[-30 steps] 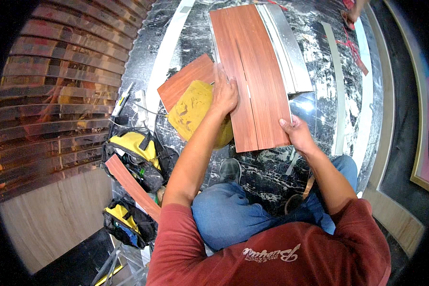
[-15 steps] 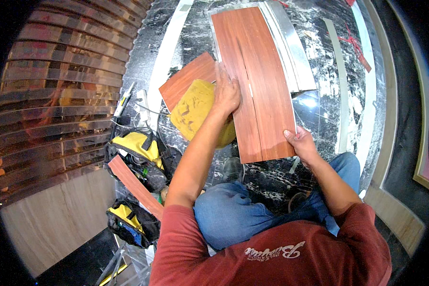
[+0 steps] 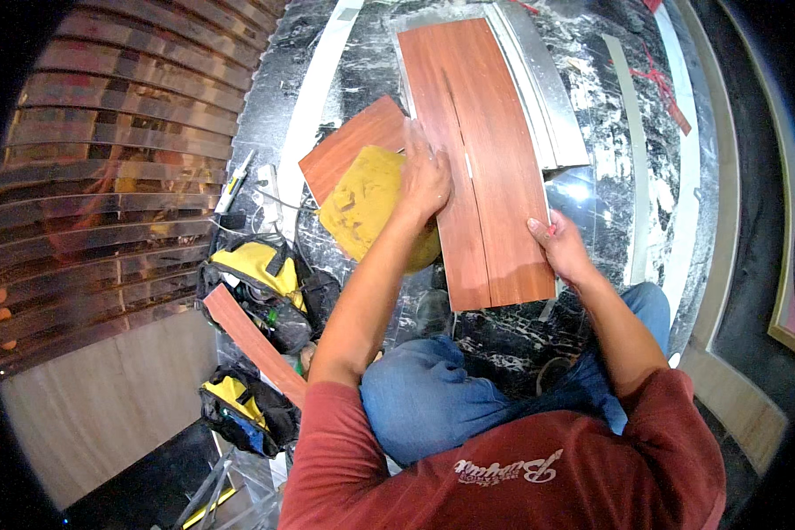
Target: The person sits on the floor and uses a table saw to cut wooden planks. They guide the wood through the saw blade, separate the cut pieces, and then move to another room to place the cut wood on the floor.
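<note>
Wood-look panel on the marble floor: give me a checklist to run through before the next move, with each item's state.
1. Left hand pressing flat on the panel: ok.
2. Right hand gripping the panel's near right edge: ok.
3. Panel lying flat on the metal sheets: cannot tell.
4. Slit down the panel's middle closed: not ok, a gap shows.
5. Yellow pad off the panel: ok, it lies beside the left edge.
6. Tool bag apart from the panel: ok.

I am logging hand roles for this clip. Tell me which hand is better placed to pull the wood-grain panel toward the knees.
Probably the right hand: it grips the near right edge of the wood-grain panel. The left hand lies flat on top, by the yellow cloth, pressing rather than gripping.
</note>
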A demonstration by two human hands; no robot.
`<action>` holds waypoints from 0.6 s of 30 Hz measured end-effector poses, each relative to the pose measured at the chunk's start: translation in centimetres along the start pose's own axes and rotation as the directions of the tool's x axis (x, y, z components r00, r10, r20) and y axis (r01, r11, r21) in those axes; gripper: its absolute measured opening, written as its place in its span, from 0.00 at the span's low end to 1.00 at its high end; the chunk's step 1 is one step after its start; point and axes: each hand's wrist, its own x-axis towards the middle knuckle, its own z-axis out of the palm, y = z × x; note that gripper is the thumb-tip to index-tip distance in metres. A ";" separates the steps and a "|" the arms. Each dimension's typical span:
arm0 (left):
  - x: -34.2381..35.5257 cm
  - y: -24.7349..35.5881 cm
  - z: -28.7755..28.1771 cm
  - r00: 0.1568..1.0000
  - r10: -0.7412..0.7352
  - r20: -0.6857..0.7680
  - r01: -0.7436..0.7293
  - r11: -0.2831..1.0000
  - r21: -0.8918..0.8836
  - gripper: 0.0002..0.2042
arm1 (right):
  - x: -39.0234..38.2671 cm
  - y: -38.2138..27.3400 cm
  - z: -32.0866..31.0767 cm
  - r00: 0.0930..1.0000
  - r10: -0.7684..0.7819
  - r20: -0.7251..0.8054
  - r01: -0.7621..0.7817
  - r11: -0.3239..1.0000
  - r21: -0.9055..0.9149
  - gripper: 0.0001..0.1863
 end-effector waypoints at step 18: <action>-0.7 0.2 0.2 0.998 -0.047 0.036 0.047 0.999 0.003 0.33 | -4.6 2.0 0.3 1.000 -0.016 -0.023 0.016 0.999 0.039 0.15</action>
